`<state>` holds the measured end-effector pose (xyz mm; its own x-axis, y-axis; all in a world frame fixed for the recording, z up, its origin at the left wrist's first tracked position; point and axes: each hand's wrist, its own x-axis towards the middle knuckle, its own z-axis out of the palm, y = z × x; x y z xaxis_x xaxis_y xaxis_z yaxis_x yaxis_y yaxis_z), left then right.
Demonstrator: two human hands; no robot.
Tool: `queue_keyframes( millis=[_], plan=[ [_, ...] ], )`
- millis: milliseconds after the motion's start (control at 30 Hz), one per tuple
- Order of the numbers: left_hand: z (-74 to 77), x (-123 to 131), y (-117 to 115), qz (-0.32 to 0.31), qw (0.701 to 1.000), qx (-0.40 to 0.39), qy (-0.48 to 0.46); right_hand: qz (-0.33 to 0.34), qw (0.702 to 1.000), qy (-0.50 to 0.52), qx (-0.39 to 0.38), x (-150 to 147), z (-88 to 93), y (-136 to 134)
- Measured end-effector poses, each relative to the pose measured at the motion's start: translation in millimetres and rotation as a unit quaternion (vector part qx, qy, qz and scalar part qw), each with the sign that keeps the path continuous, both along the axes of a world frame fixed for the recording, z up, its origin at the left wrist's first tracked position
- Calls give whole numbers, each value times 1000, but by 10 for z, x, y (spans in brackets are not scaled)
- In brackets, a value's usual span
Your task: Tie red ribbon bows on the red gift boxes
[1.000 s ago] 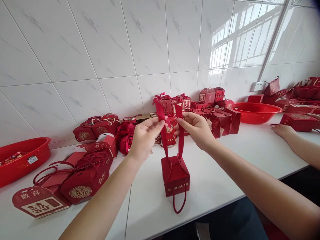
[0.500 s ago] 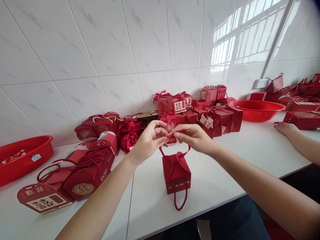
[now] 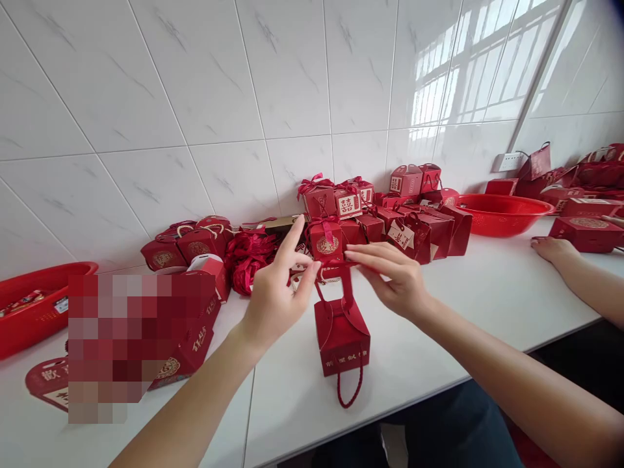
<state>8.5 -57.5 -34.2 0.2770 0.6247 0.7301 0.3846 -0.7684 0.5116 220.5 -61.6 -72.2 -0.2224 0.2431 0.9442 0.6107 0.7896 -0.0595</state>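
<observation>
A small red gift box [image 3: 342, 338] with gold lettering and a cord loop hanging off its front stands near the white counter's front edge. Red ribbon [image 3: 340, 281] rises from its top. My left hand [image 3: 275, 290] and my right hand [image 3: 396, 277] meet just above the box, both pinching the ribbon, the left index finger stretched upward. The ribbon between the fingers is partly hidden.
Many red gift boxes [image 3: 370, 214] are piled against the tiled wall, with loose red ribbon [image 3: 248, 259] and larger red bags [image 3: 195, 244] to the left. Red baskets sit at far left [image 3: 34, 305] and back right [image 3: 502, 211]. Another person's hand [image 3: 553, 248] rests on the counter [image 3: 478, 305] at right.
The ribbon ends were held up high, then brought down and crossed above the box. Now my hands have lowered slightly and the left index finger has lifted.
</observation>
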Motion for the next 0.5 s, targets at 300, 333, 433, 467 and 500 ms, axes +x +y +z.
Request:
queue_keyframes(
  millis=[300, 333, 433, 467, 500],
  plan=[
    [-819, -1105, 159, 233, 928, -98, 275, -282, 866, -7, -413, 1017, -1032, -315],
    [-955, -1175, 171, 207, 923, -136, 296, -253, 851, -16, -460, 1066, -1112, -328],
    [-1195, -1169, 174, 163, 924, -166, 305, -196, 856, 16, -478, 1029, -1170, -295],
    [-1209, -1105, 167, 157, 932, -154, 287, -197, 864, 40, -461, 971, -1133, -265],
    [-1194, -1020, 159, 153, 943, -143, 259, -200, 870, 64, -447, 897, -1080, -231]
  ],
)
